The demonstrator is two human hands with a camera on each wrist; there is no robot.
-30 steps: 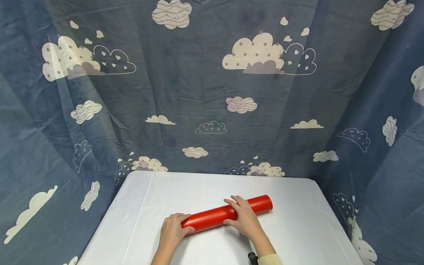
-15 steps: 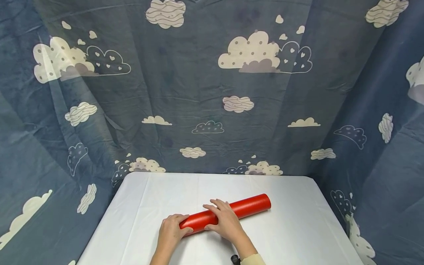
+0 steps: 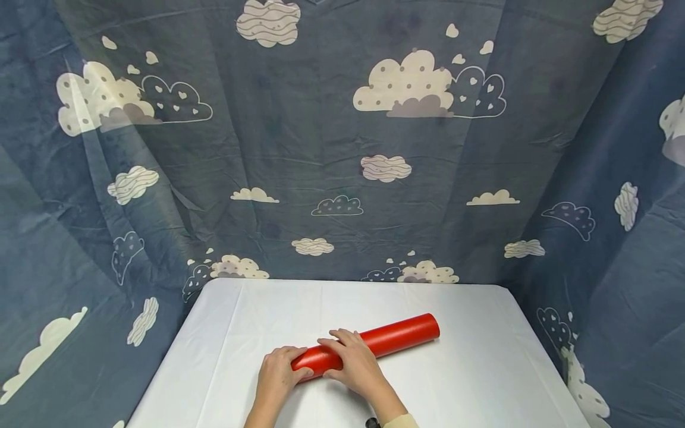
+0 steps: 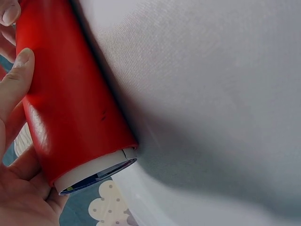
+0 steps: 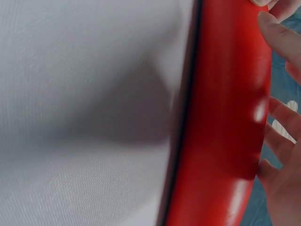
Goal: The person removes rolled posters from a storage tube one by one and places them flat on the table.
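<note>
A glossy red cylinder, seemingly a rolled tube point(image 3: 398, 337), lies slantwise over the white table, its right end farther away. My left hand point(image 3: 277, 371) grips its left end, thumb on the near side and fingers across the far side. Close beside it, my right hand point(image 3: 355, 364) spans the tube, thumb near, spread fingers over the top. At the end of the red tube point(image 4: 75, 103) in the left wrist view, a white layer and a dark printed inner surface show. The right wrist view shows fingers point(image 5: 284, 117) along the edge of the red tube point(image 5: 221, 117).
The white-covered table point(image 3: 471, 368) has rounded far corners. Dark blue curtains point(image 3: 299, 148) with cloud prints hang behind it and on both sides. A small black object point(image 3: 372, 422) sits by the right sleeve point(image 3: 401, 421).
My right hand has slid left along the tube, from near its middle to close beside my left hand. My left hand stays at the left end, and the tube has barely moved.
</note>
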